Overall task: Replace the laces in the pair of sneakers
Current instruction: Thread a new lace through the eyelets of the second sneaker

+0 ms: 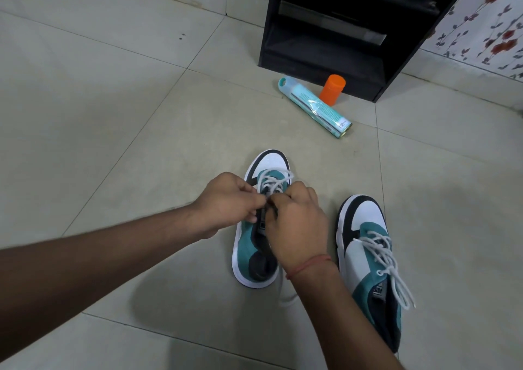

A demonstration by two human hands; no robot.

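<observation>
Floor point(113, 92): pale tiles; carries everything listed, and the person works low over it.

Black shelf unit point(334, 30): stands at the far side against the wall, well apart from the work.

Right sneaker point(368, 259): teal, white and black, toe pointing away, set just beside its pair. Its white lace point(387, 259) is threaded, the ends lying loose over the tongue, not tied. Judged parked here until its turn.

Left sneaker point(252, 245): same colours, toe away, flat on its sole between the forearms, so both hands reach the eyelets from above. White lace point(273, 183) crosses the forward eyelets; the rows nearer the collar are hidden by the hands.

Left hand point(229, 202): fingers curled, pinching the lace at the middle of the shoe.

Right hand point(297, 217): fingers curled in, meeting the left fingertips at the same spot; it appears to pinch lace too, probably feeding or drawing it through an eyelet. A red thread point(310, 265) circles this wrist.

Teal spray can point(314, 106): lying on its side near the shelf unit.

Orange cap point(332, 89): upright, touching or just beside the can.
</observation>
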